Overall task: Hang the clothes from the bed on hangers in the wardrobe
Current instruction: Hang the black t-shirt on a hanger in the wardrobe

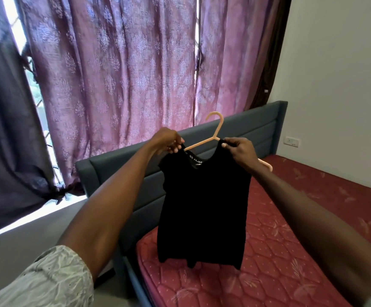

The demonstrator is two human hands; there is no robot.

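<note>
A black sleeveless top (204, 209) hangs in the air over the bed's red mattress (295, 251). A peach plastic hanger (214, 129) sits inside its neckline, hook pointing up and tilted to the left. My left hand (169, 140) pinches the top's left shoulder strap at the hanger arm. My right hand (240, 151) pinches the right shoulder strap; the hanger's right tip (267, 166) pokes out past that wrist. The wardrobe is not in view.
A grey-blue padded headboard (246, 127) runs behind the mattress. Purple patterned curtains (118, 69) cover the window beyond it, with a dark curtain (5, 129) tied at the left. A white wall with a socket (292, 141) stands at the right.
</note>
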